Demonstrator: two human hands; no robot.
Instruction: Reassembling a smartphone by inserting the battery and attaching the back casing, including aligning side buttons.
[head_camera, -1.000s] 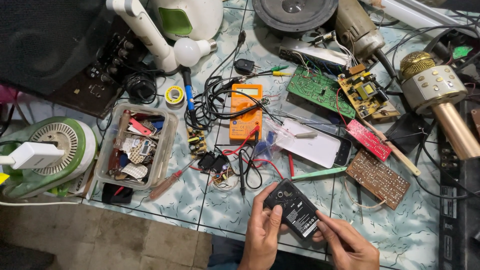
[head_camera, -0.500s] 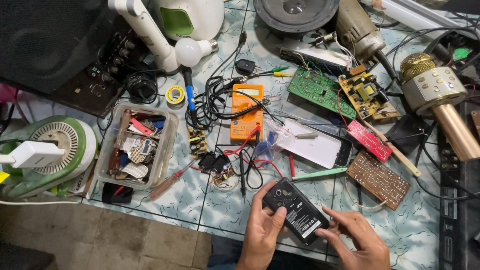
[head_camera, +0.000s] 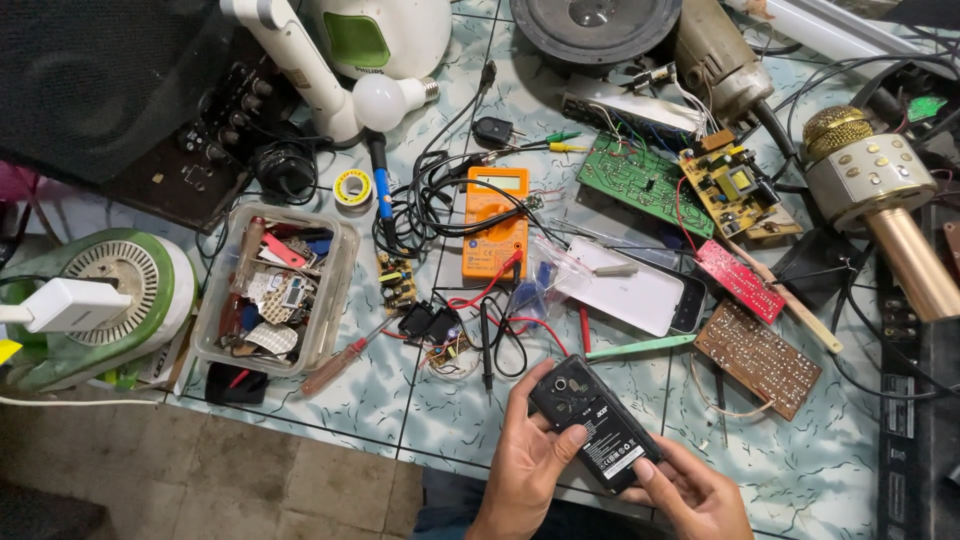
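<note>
Phone (head_camera: 595, 423) | back up, long axis upper-left to lower-right | both hands (head_camera: 530, 470) clamped on it

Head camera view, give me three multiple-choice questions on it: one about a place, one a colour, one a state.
1. Where does the clear plastic box sit from the multimeter?
A. left in the picture
B. right in the picture
C. on top of it

2. What colour is the multimeter?
A. blue
B. orange
C. white

3. How is the black phone held?
A. lying untouched on the table
B. by one hand only
C. by both hands

Answers: 1 A, the box lies left of the meter. 2 B, its case is orange. 3 C, the left hand and right hand both grip it.
</note>
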